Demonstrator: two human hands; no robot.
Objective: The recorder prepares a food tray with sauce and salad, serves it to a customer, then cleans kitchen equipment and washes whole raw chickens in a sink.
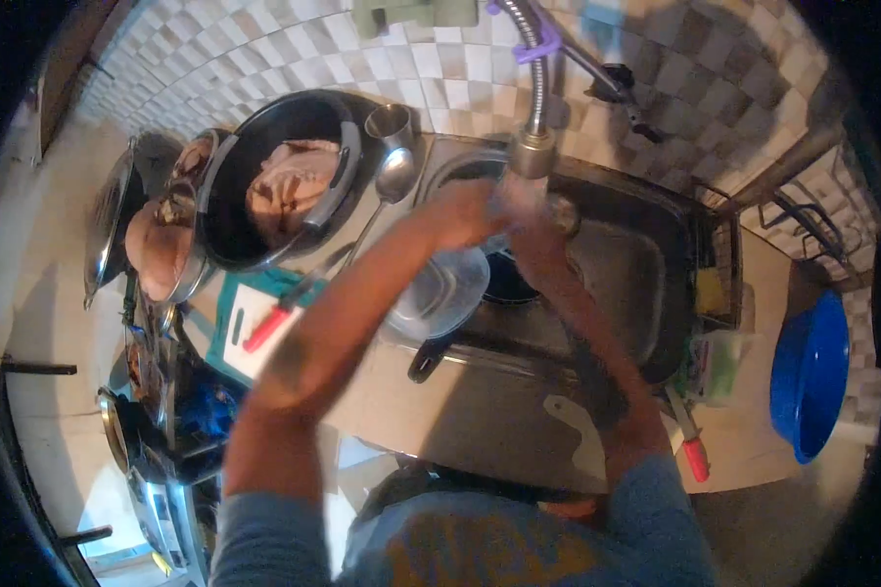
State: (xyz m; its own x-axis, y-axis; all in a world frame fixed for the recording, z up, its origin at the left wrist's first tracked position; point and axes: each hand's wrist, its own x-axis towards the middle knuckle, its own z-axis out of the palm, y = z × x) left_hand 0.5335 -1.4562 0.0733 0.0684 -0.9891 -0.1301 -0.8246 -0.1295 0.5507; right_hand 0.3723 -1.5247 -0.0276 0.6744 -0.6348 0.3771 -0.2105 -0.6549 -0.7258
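Note:
Both hands are close together under the flexible metal faucet (534, 150), over the sink (624, 257). My left hand (471, 213) comes in from the left, and my right hand (537, 238) meets it from below. Motion blur and running water hide the fingers, so I cannot tell whether anything is between them. Just below my left hand, a clear plastic bowl (451, 290) sits at the sink's left side. A black handle (427, 358) sticks out beneath it over the counter edge.
Left of the sink stand a black pot (216, 220) holding meat (294, 187), a metal cup (388, 125) and a long spoon (395, 174). A red-handled knife (268, 329) lies on a cutting board (246, 312). At right are a second knife (696, 458) and a blue basin (811, 378).

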